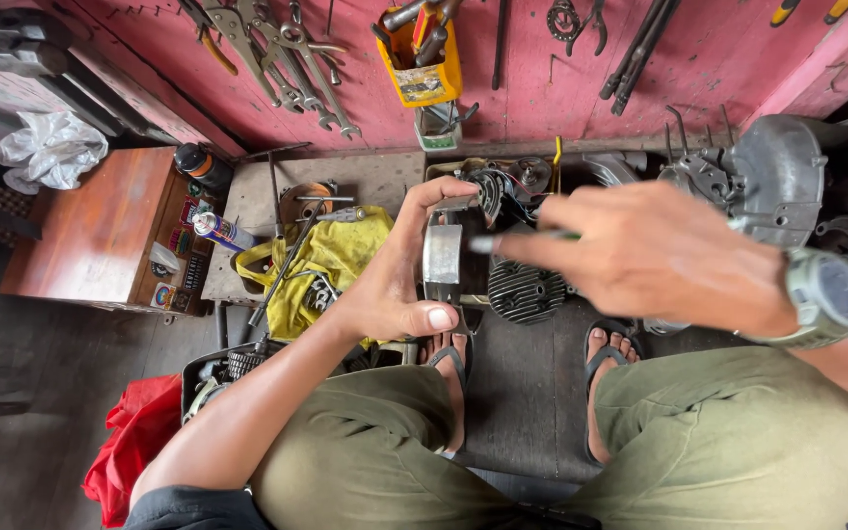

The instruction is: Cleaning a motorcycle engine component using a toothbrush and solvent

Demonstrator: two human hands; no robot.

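Left hand (399, 285): clamped around metal engine part (442, 260), just left of finned cylinder head (525, 290).
Right hand (655, 257): fingers pinched together on thin tool (503, 241), tip at the part.
Advice: brace part firmly; guide tip slowly.

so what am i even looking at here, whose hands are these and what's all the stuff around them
One camera, worn on a person's head, looks down at their own lap and sandalled feet. The left hand grips a round metal engine part. The right hand, blurred, holds a thin tool pointed at that part. Below lies a dark finned cylinder head; to the left, a yellow cloth with spanners on it. More wrenches hang on the red wall.
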